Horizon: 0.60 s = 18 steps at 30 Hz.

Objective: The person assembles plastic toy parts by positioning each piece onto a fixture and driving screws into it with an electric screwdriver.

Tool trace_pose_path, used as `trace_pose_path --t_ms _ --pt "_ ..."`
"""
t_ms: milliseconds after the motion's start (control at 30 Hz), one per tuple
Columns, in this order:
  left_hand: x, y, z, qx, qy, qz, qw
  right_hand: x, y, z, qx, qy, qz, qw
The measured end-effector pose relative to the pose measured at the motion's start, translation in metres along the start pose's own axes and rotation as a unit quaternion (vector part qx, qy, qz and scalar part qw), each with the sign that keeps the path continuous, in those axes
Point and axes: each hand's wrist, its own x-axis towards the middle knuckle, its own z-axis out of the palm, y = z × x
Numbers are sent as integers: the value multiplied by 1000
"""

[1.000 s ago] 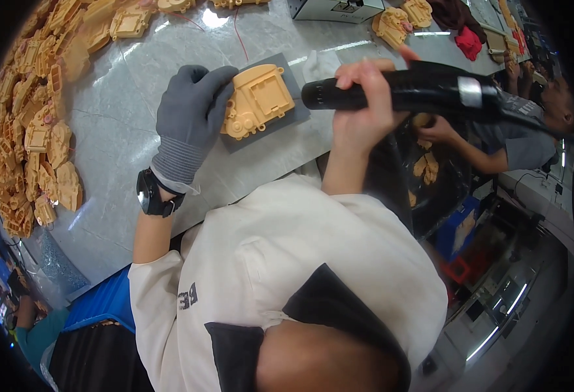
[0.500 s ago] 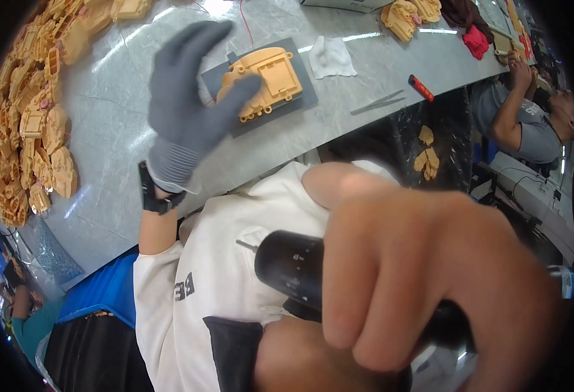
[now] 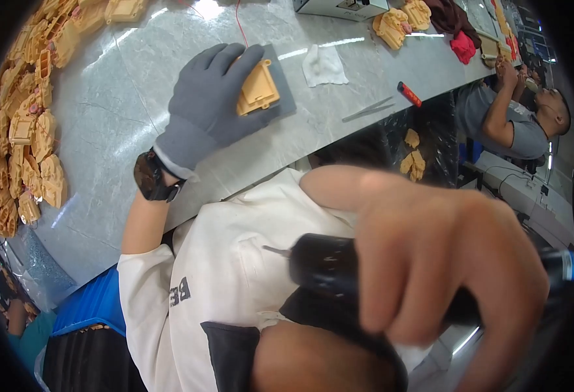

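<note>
**Bare right hand (image 3: 444, 261) and grey-gloved left hand (image 3: 212, 98) both gripping**

By clock face across the view, we see a grey marbled table (image 3: 123, 111) running through ten to one o'clock. Pale-orange moulded plastic parts (image 3: 32, 144) heap up between nine and ten. Near four, our right hand is closed around a black cylindrical tool (image 3: 326, 261) with a thin tip. Near eleven, our left hand curls round a yellow-orange boxy plastic housing (image 3: 256, 90), over a dark-grey flat pad (image 3: 284, 98). A crumpled white cloth (image 3: 324, 65) lies just past twelve.
</note>
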Motion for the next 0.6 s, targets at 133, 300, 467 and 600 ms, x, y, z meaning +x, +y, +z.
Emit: trace_pose_path --t_ms 133,300,467,600 --pt "-20 -14 -11 -45 61 -15 997 -6 -19 -35 -123 -3 5 992" --pt "-56 -16 16 -140 110 -135 975 -22 -71 -148 -517 333 -161 772" --pt "-47 -13 27 -178 128 -141 966 15 -43 -185 -601 384 -167 680" --pt "-39 -13 28 -188 143 -143 961 21 -23 -187 -655 363 -98 656"
